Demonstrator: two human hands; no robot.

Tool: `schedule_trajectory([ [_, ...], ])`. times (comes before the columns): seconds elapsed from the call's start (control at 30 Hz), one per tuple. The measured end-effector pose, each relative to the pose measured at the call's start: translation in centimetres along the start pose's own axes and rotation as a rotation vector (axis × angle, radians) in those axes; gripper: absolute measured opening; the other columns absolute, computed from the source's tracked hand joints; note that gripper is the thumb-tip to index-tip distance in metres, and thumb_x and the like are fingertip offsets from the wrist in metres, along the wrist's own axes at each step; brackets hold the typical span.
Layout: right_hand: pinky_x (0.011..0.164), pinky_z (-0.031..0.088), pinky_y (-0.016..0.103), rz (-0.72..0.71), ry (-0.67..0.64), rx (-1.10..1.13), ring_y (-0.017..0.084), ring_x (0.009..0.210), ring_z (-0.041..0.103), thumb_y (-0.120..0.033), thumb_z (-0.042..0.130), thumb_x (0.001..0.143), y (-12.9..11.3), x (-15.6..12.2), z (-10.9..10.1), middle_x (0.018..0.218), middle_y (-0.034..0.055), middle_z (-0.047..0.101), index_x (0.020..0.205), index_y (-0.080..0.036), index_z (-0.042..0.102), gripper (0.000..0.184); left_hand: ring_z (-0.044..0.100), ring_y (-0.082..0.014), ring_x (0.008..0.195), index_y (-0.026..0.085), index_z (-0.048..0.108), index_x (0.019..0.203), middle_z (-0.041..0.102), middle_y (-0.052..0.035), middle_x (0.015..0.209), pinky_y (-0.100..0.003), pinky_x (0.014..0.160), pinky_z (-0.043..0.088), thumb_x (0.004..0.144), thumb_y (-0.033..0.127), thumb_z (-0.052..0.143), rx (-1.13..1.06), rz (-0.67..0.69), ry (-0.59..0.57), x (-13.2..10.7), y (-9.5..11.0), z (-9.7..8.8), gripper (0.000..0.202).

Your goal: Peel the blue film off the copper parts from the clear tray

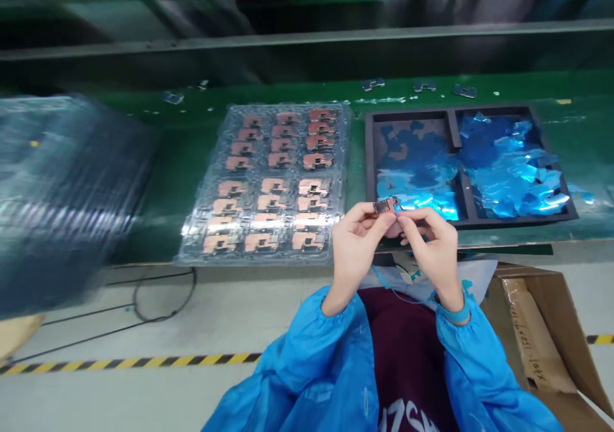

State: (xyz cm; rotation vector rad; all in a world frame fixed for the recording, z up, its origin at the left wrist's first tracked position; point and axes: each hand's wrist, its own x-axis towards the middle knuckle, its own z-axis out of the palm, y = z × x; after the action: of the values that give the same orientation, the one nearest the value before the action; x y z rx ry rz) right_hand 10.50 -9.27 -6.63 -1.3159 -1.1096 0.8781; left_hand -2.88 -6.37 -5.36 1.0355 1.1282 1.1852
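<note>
A small circuit board [385, 206] is sitting between both hands at lower centre, just above the chest. The left hand [357, 246] is clamping its left edge between fingertips and thumb, and the right hand [428, 251] is pinching its right edge the same way. A blue wrist strap [455, 313] is circling the right wrist below a blue sleeve [472, 361]. Farther off, a clear plastic tray [261, 253] of copper-coloured boards [268, 195] is lying at centre on a green belt [355, 93], beside a black foam tray [480, 217] holding blue film scraps [508, 166] at right.

A green conveyor belt [288, 89] holds a clear blister tray [259, 107] (black tray [369, 163] beside).
</note>
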Motion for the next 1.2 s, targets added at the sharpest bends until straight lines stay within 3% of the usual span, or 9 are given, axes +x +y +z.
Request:
schedule_trajectory([
  [0.17, 0.067, 0.066, 0.028, -0.06, -0.071, -0.08, 0.016, 0.077, 0.077, -0.029, 0.064, 0.107, -2.0, -2.7, -1.1, 0.098, 0.0041, 0.082, 0.109, -0.023, 0.08, 0.018, 0.078, -0.0196, 0.089, 0.021, 0.08, 0.092, 0.079, -0.0037, 0.094, -0.032, 0.086, 0.068, 0.089, 0.027, 0.083, 0.237, 0.128, -0.005, -1.5, 2.6, -2.9, 0.008],
  [0.3, 0.066, 0.062, 0.033, -0.216, 0.117, -0.261, 0.018, 0.071, 0.074, -0.021, 0.068, 0.103, -1.4, -7.5, -6.6, 0.093, 0.0057, 0.082, 0.109, -0.024, 0.083, 0.016, 0.077, -0.0217, 0.086, 0.023, 0.081, 0.11, 0.081, -0.0026, 0.095, -0.037, 0.086, 0.067, 0.085, 0.026, 0.087, 0.567, 0.222, 0.168, 0.1, 5.1, -9.0, 0.026],
  [0.4, 0.058, 0.054, 0.03, 0.043, 0.356, -0.404, 0.016, 0.06, 0.066, -0.034, 0.064, 0.106, 2.6, -11.2, -11.7, 0.08, 0.0037, 0.077, 0.095, -0.022, 0.08, 0.023, 0.076, -0.0258, 0.09, 0.025, 0.082, 0.103, 0.082, -0.0033, 0.097, -0.043, 0.092, 0.063, 0.086, 0.034, 0.086, 0.792, 0.212, 0.131, 2.5, 4.9, -13.0, 0.019],
  [0.53, 0.093, 0.061, 0.05, 0.362, 0.248, -0.797, 0.036, 0.114, 0.073, -0.064, 0.058, 0.101, 11.0, -15.6, -15.9, 0.127, 0.0217, 0.074, 0.131, -0.015, 0.072, 0.059, 0.073, -0.0282, 0.092, 0.028, 0.081, 0.095, 0.082, -0.0036, 0.1, -0.045, 0.092, 0.06, 0.092, 0.041, 0.078, 0.945, 0.177, -0.003, 4.7, 3.0, -15.1, 0.014],
  [0.63, 0.113, 0.051, 0.06, 0.404, 0.088, -0.998, 0.042, 0.136, 0.058, -0.069, 0.049, 0.1, 15.9, -18.5, -16.3, 0.148, 0.027, 0.06, 0.149, -0.013, 0.059, 0.076, 0.071, -0.03, 0.101, 0.028, 0.08, 0.099, 0.081, -0.0059, 0.106, -0.046, 0.092, 0.058, 0.096, 0.039, 0.072, 1.034, 0.274, -0.015, 5.4, 2.0, -15.4, 0.014],
  [0.77, 0.112, 0.051, 0.058, 0.387, 0.034, -1.009, 0.04, 0.129, 0.059, -0.057, 0.05, 0.099, 17.8, -20.7, -15.5, 0.142, 0.0204, 0.063, 0.132, -0.02, 0.069, 0.053, 0.068, -0.0335, 0.112, 0.026, 0.08, 0.106, 0.076, -0.0106, 0.11, -0.049, 0.095, 0.056, 0.102, 0.037, 0.063, 1.169, 0.365, -0.035, 5.7, 1.5, -15.6, 0.021],
  [1.0, 0.084, 0.062, 0.05, 0.346, 0.048, -1.0, 0.034, 0.092, 0.072, -0.038, 0.044, 0.099, 16.5, -21.0, -15.9, 0.103, 0.0166, 0.074, 0.105, -0.02, 0.075, 0.036, 0.068, -0.0338, 0.11, 0.023, 0.079, 0.105, 0.073, -0.0118, 0.105, -0.05, 0.097, 0.055, 0.105, 0.034, 0.058, 1.26, 0.464, -0.013, 6.0, 0.4, -15.4, 0.024],
  [1.1, 0.07, 0.063, 0.043, 0.279, 0.081, -0.946, 0.029, 0.075, 0.076, -0.041, 0.047, 0.104, 11.9, -19.4, -15.9, 0.098, 0.0117, 0.079, 0.098, -0.024, 0.074, 0.032, 0.069, -0.0327, 0.107, 0.024, 0.077, 0.102, 0.074, -0.0104, 0.103, -0.048, 0.096, 0.055, 0.104, 0.034, 0.058, 1.237, 0.494, 0.019, 6.0, 0.6, -15.2, 0.021],
  [1.2, 0.083, 0.065, 0.045, 0.052, 0.189, -0.821, 0.03, 0.09, 0.081, -0.04, 0.064, 0.103, 4.4, -15.9, -14.6, 0.112, 0.0079, 0.082, 0.113, -0.031, 0.077, 0.019, 0.071, -0.0307, 0.101, 0.025, 0.076, 0.103, 0.074, -0.009, 0.105, -0.045, 0.092, 0.056, 0.103, 0.036, 0.061, 1.182, 0.525, 0.023, 6.2, 2.4, -14.4, 0.019],
])
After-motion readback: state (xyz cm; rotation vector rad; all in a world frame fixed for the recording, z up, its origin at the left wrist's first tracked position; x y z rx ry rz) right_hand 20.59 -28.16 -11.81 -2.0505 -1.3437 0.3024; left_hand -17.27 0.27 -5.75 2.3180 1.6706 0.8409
